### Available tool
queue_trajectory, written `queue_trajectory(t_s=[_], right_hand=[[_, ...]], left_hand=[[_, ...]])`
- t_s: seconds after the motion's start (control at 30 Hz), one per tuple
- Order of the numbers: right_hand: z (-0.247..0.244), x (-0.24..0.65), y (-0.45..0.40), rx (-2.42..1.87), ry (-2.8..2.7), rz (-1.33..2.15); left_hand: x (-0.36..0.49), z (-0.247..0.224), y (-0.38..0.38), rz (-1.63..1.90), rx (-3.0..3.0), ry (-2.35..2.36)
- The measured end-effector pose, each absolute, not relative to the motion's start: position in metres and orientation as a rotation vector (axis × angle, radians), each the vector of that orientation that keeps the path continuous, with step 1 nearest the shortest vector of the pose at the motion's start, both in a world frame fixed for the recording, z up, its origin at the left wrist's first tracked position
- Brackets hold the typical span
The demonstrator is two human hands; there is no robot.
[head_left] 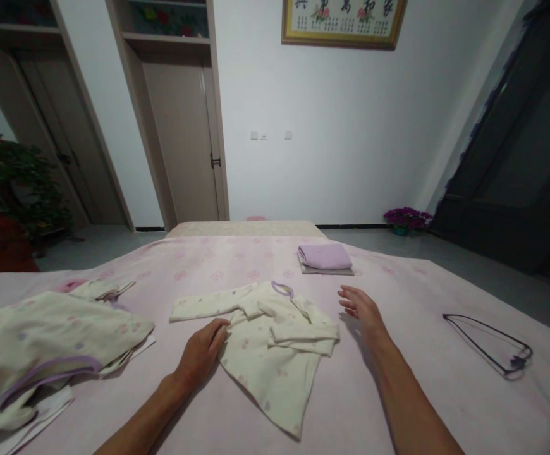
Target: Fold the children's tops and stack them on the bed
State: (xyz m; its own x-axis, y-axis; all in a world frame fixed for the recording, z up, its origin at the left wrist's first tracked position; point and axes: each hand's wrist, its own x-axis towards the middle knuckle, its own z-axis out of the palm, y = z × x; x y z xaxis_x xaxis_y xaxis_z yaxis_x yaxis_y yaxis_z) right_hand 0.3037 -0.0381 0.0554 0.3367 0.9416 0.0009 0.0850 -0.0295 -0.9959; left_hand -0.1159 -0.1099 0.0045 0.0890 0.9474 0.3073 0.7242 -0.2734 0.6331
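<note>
A small cream long-sleeved shirt (270,354) with faint printed motifs and a purple-trimmed neckline lies on the pink bedcover (341,404). Its right-hand sleeve is folded across the front, while the other sleeve stretches out to the left. At the shirt's left side, just below the outstretched sleeve, my left hand (203,347) pinches the fabric; the fingertips are partly hidden. My right hand (361,309) is just beyond the folded sleeve on the right, apart from the shirt, its fingers extended and holding nothing.
A heap of similar cream clothes (61,335) lies at the left. Folded lilac cloth (325,256) rests on a grey folded piece towards the back. A black looped hanger-like item (488,338) lies at the right. Beyond the bed are a door (180,133) and purple flowers (406,217).
</note>
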Motion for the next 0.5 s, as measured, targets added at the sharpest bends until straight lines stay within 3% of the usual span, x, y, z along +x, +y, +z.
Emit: queue_trajectory(t_s=[0.13,0.27,0.5], right_hand=[[0.059,0.254,-0.045,-1.701,-1.74,0.589],[0.049,0.223,-0.052,-1.966,-2.033,0.238],[0.055,0.259,-0.03,-1.88,-1.73,0.54]], left_hand=[[-0.118,0.016,-0.069,0.9,1.995,1.896],[-0.122,0.022,-0.027,0.723,2.034,2.143],[-0.137,0.027,-0.001,0.434,2.018,2.178]])
